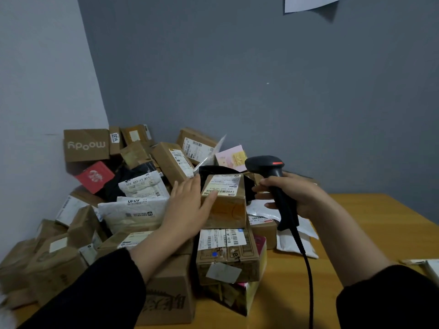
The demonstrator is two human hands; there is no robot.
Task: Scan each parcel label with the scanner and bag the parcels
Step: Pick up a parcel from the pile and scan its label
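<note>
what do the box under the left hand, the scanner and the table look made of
Box: brown cardboard, matte, with what looks like shiny tape and a paper label. Scanner: black moulded plastic, slightly satin. Table: wood or wood-look laminate, smooth, yellowish; which is unclear.
</note>
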